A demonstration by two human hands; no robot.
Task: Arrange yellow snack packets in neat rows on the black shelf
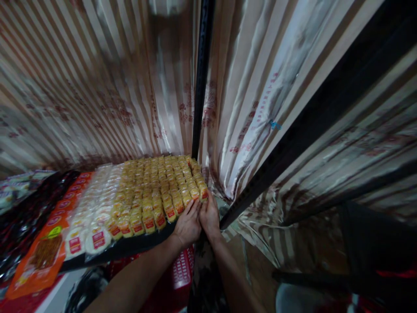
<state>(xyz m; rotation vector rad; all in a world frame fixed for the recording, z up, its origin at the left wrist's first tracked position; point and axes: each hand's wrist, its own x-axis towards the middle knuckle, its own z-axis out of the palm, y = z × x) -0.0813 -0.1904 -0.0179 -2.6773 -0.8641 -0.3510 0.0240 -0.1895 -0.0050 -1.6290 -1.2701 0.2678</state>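
Rows of yellow-wrapped snack packets (150, 191) with red labels stand close together on a dark shelf (130, 245). Both of my hands are at the shelf's front right corner, side by side. My left hand (189, 224) has its fingers together, tips on the front of an end-row packet (194, 193); its thumb is hidden. My right hand (209, 215) is closed around the outer side of the rightmost front packet (203, 193), with part of its fingers out of sight. White round snack packs (98, 237) fill the rows left of the yellow ones.
Orange snack bags (42, 261) and dark shiny packs (22, 226) lie further left. A black upright post (201, 78) stands behind, a slanting one (276, 156) at right. Striped plastic sheeting (130, 87) hangs behind. Below are a pink basket (182, 269) and a pale tub (299, 300).
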